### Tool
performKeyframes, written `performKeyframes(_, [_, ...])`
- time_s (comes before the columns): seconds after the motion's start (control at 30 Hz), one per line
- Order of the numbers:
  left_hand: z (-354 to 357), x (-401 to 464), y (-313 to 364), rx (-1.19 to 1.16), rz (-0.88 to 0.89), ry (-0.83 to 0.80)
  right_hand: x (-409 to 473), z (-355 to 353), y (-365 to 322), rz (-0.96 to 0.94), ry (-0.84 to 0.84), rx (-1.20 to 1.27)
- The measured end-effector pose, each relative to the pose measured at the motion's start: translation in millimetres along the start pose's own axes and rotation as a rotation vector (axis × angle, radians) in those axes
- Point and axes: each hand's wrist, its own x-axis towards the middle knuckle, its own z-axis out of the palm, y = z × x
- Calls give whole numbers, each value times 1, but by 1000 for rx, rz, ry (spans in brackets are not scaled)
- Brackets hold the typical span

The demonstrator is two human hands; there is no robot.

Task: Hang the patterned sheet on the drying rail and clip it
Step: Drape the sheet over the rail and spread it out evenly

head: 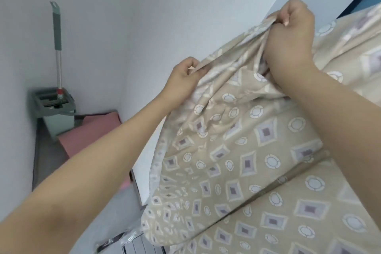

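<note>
Patterned sheet (237, 150): beige cloth w/ ring and diamond print, fills right and lower-right of view, raised up near white wall. Top edge bunched into folds between both hands; rest hangs down in a loose bulge.

Left hand (183, 80): grip clamped on a gathered fold at sheet's upper-left edge, fingers curled, thumb pinching cloth.

Right hand (290, 31): higher up, grip clamped on bunched top edge, knuckles toward camera.

Drying rail: not identifiable; likely hidden under cloth near right hand, can't tell. Clips: none in view.

Other items: mop (57, 47) standing in grey-green bucket (55, 109) in far corner, pink mat (86, 130) on floor beside it.

Risks, judged:
- Edge is bunched, not spread; if clipped like this, folds prob. stay damp and creased.
- Most of the weight hangs on near side; release either hand before clipping and sheet could slide off and drop to floor.
- Both hands occupied, no clip to hand; fetching one means a one-hand hold, so slip more likely.
- Hanging bulge near floor clutter at bottom edge could snag or get dirty.
</note>
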Motion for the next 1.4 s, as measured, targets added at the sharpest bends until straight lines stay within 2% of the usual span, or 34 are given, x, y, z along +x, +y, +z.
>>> performKeyframes(0.07, [-18,-26,-5,-53,-126,-370,-8,10,2,-118,-17,-134])
performKeyframes(0.1, [-25,-38,-13,-50,-191,-499,-14,16,4,-196,-65,-202])
performKeyframes(0.17, [-27,-58,-26,184,-266,-642,-25,25,4,-324,-164,-353])
performKeyframes(0.2, [-22,-65,-35,336,-302,-645,-29,30,1,-382,-217,-440])
performKeyframes(0.27, [-11,-73,-60,558,-380,-497,-39,39,-8,-549,-335,-654])
performKeyframes(0.3, [-6,-74,-73,526,-436,-394,-47,43,-12,-644,-423,-760])
performKeyframes(0.37, [-4,-67,-92,288,-517,-160,-65,51,-16,-733,-657,-959])
performKeyframes(0.43, [-5,-51,-94,147,-459,87,-78,52,-11,-612,-850,-1151])
performKeyframes(0.5, [-11,-37,-77,216,-226,251,-80,41,-2,-422,-921,-1297])
performKeyframes(0.53, [-13,-32,-65,282,-84,301,-78,34,2,-377,-912,-1332])
performKeyframes(0.57, [-15,-31,-53,348,54,287,-75,26,5,-364,-883,-1352])
performKeyframes(0.6, [-17,-32,-45,405,165,219,-72,18,8,-360,-841,-1357])
performKeyframes(0.63, [-17,-38,-37,481,202,94,-70,13,12,-354,-794,-1334])
performKeyframes(0.67, [-16,-44,-37,593,175,-80,-71,10,15,-347,-742,-1292])
performKeyframes(0.73, [-12,-58,-51,947,-3,-458,-74,6,17,-352,-637,-1222])
performKeyframes(0.77, [-14,-62,-63,1086,-127,-545,-77,4,19,-379,-591,-1205])
performKeyframes(0.8, [-19,-62,-75,1144,-247,-507,-79,3,22,-425,-552,-1198])
performKeyframes(0.87, [-32,-53,-89,968,-401,-239,-82,-1,28,-497,-495,-1178])
performKeyframes(0.93, [-37,-40,-92,767,-391,-4,-83,-5,31,-579,-453,-1148])
performKeyframes(0.97, [-36,-35,-88,690,-379,47,-84,-8,31,-628,-435,-1135])
performKeyframes(1.07, [-33,-26,-93,576,-413,65,-90,-19,37,-739,-360,-1058])
performKeyframes(1.17, [-33,-33,-105,660,-496,9,-108,-34,38,-785,-368,-1064])
performKeyframes(1.3, [-25,-49,-123,694,-585,-42,-157,-51,35,-771,-379,-1179])
performKeyframes(1.4, [-18,-59,-130,727,-626,34,-194,-70,43,-720,-415,-1264])
